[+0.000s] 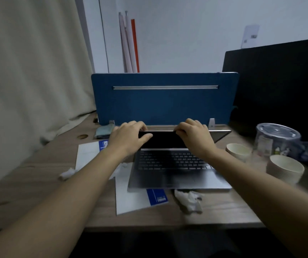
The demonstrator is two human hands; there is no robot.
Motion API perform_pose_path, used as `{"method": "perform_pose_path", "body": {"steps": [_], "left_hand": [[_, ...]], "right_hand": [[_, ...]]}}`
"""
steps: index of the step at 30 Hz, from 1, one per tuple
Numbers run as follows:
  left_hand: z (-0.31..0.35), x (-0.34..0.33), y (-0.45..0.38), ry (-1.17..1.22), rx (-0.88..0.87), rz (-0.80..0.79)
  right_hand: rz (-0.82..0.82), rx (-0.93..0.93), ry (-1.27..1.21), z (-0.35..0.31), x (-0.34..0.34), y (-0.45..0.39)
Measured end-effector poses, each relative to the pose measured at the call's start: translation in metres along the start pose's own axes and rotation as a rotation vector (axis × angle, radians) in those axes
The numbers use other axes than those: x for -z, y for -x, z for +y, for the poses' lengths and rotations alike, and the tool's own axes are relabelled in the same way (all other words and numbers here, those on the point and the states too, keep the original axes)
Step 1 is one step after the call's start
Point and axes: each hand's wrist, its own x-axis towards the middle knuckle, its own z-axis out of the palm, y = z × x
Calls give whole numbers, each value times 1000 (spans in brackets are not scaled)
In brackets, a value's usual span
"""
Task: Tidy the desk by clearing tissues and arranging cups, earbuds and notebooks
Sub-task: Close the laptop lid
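Observation:
A grey laptop (177, 175) sits mid-desk with its lid tilted low over the keyboard. My left hand (129, 138) grips the lid's top edge on the left, and my right hand (196, 136) grips it on the right. Crumpled tissues lie in front of the laptop (188, 201), at the left (67, 173) and beside my left forearm (123, 165). Two paper cups stand on the right, one near (285, 171) and one farther back (239, 150). A white and blue notebook (136, 199) lies partly under the laptop, another (90, 153) at the left. I see no earbuds.
A blue divider panel (164, 101) closes the back of the wooden desk (28, 187). A clear plastic tub with a lid (277, 138) stands at the right, a folded light-blue cloth (103, 131) at the back left. A curtain (28, 71) hangs on the left.

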Motion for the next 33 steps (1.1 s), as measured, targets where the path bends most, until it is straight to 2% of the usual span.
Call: {"method": "perform_pose_path", "body": {"steps": [14,33], "left_hand": [[-3,-48,86,-3,-28,-55],[-5,-76,107,6,-29,-105]], "right_hand": [[-104,35,-21,-9,-21,95],[-154,62,-57,9,-35,122]]}}
